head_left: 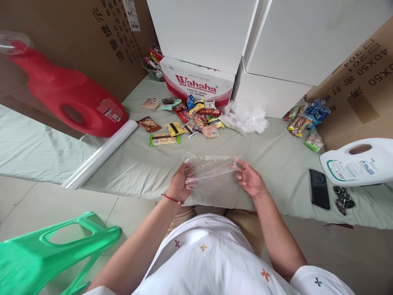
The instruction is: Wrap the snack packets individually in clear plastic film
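A clear plastic bag (211, 168) is stretched between my two hands, just above the pale green sheet (138, 164). My left hand (181, 182) pinches the bag's left edge; a red string is tied round that wrist. My right hand (250, 178) grips the right edge with curled fingers. Beyond the bag lies a scatter of small snack packets (187, 121), several of them, in red, yellow and brown wrappers.
A roll of clear film (101, 153) and a red jug (70, 96) lie at left, a green stool (52, 250) near left. A Wahaha box (198, 84), crumpled clear bags (248, 119), more snacks (302, 119), a white jug (359, 164), a phone (319, 189) and keys (343, 200) sit farther back and right.
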Tool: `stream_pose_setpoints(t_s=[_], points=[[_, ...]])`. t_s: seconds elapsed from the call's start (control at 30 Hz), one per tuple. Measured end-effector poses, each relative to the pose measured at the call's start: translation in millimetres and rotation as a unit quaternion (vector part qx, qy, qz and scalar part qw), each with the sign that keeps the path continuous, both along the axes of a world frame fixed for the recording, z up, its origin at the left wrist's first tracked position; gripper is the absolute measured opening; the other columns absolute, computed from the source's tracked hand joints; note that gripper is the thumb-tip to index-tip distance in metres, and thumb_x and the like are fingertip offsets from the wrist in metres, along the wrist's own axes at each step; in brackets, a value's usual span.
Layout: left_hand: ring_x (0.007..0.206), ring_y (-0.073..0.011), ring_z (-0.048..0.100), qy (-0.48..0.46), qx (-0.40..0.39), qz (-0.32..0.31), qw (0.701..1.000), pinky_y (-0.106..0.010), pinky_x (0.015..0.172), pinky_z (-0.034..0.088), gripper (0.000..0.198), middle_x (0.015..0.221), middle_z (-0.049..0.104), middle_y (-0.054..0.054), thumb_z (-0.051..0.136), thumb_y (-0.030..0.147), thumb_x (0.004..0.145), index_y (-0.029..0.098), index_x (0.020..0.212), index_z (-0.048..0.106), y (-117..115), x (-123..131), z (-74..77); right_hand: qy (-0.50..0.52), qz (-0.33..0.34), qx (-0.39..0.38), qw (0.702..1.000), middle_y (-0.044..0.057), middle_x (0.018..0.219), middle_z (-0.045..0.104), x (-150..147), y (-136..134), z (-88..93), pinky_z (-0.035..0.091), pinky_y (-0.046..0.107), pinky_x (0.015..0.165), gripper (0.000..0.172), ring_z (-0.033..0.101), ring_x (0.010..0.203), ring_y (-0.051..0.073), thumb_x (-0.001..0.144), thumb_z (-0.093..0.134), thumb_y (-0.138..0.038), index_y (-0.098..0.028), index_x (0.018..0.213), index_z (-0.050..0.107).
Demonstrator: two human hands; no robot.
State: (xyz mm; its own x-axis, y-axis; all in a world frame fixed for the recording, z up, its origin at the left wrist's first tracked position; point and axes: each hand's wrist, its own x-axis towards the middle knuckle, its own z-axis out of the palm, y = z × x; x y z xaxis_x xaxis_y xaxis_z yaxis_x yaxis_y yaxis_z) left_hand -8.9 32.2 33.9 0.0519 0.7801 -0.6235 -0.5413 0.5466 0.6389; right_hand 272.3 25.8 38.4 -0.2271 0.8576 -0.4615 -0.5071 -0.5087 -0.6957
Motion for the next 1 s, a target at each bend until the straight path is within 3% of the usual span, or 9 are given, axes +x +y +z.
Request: stream_pose_setpoints(t_s=[0.17,0.37,0.47,0.6,0.67,0.77,0.87,0.93,1.0], points=[[0.035,-0.0046,0.026,-0.016,-0.036,0.055,0.998,-0.018,0.034,0.019,0.042,0.052,0.032,0.013,0.074,0.055,0.078,0.024,0.084,0.046,2,8,-4.1,0.006,-0.015,-0.019,1.0,-0.001,0.082,0.068,-21,-7,-7.4,0.026,0.015,0.041,0.062,0.05,0.061,0.01,0.059,0.089,-0.02,-0.029,0.116,0.065],[0.056,-0.0106,0.048,0.16,0.061,0.095,0.981,-0.023,0.049,0.041,0.039,0.07,0.047,0.005,0.063,0.059,0.082,0.022,0.091,0.052,-10,11,-15.5,-0.09,-0.103,-0.018,0.99,-0.01,0.064,0.05,-36,-1,-15.1,0.017,0.015,0.039,0.061,0.031,0.048,0.004,0.051,0.092,-0.024,-0.026,0.103,0.061],[0.095,-0.022,0.06,0.435,0.131,0.116,0.883,-0.038,0.084,0.054,0.043,0.1,0.057,-0.005,0.068,0.046,0.078,0.022,0.111,0.055,-18,-5,-10.1,-0.15,-0.103,0.024,0.983,-0.01,0.065,0.051,-30,0,-6.8,0.017,0.016,0.039,0.062,0.031,0.048,0.005,0.055,0.091,-0.03,-0.027,0.109,0.061],[0.143,-0.0371,0.038,0.677,0.271,0.071,0.68,-0.058,0.121,0.028,0.061,0.139,0.048,-0.018,0.065,0.018,0.071,0.019,0.132,0.055,-22,-15,24.4,-0.211,-0.023,0.059,0.975,-0.007,0.071,0.059,-24,0,10.6,0.019,0.018,0.041,0.061,0.033,0.048,0.005,0.061,0.088,-0.033,-0.027,0.115,0.062],[0.152,-0.0383,0.027,0.707,0.317,0.025,0.632,-0.059,0.124,0.02,0.062,0.147,0.045,-0.018,0.061,0.009,0.069,0.021,0.13,0.06,-16,-10,42.8,-0.228,0.009,0.073,0.971,-0.005,0.077,0.064,-26,2,19.0,0.02,0.019,0.041,0.061,0.034,0.048,0.005,0.062,0.088,-0.034,-0.027,0.116,0.061],[0.143,-0.0396,0.044,0.678,0.319,-0.13,0.65,-0.058,0.118,0.03,0.051,0.135,0.06,-0.016,0.061,0.005,0.067,0.024,0.114,0.07,1,-12,54.2,-0.249,0.036,0.096,0.963,-0.004,0.08,0.067,-29,5,31.2,0.022,0.02,0.041,0.06,0.037,0.049,0.007,0.064,0.087,-0.034,-0.027,0.118,0.061],[0.117,-0.0387,0.064,0.591,0.276,-0.321,0.687,-0.05,0.104,0.046,0.043,0.107,0.072,-0.013,0.071,0.011,0.061,0.026,0.101,0.074,16,-40,48.2,-0.26,0.053,0.118,0.957,-0.004,0.08,0.067,-24,7,44.7,0.025,0.02,0.043,0.057,0.043,0.053,0.008,0.068,0.085,-0.033,-0.027,0.12,0.063],[0.12,-0.0392,0.063,0.534,0.297,-0.37,0.7,-0.047,0.106,0.046,0.054,0.116,0.073,-0.012,0.083,0.02,0.054,0.028,0.106,0.075,19,-66,44.9,-0.259,0.078,0.128,0.954,-0.004,0.079,0.065,-17,8,53.4,0.026,0.02,0.044,0.056,0.045,0.055,0.008,0.069,0.085,-0.031,-0.027,0.121,0.064],[0.125,-0.039,0.06,0.5,0.313,-0.342,0.732,-0.045,0.11,0.044,0.067,0.127,0.071,-0.014,0.091,0.035,0.05,0.026,0.114,0.074,19,-84,47.4,-0.249,0.124,0.131,0.952,-0.006,0.075,0.063,-13,9,59.8,0.025,0.02,0.045,0.055,0.042,0.052,0.007,0.07,0.085,-0.029,-0.026,0.122,0.066]])
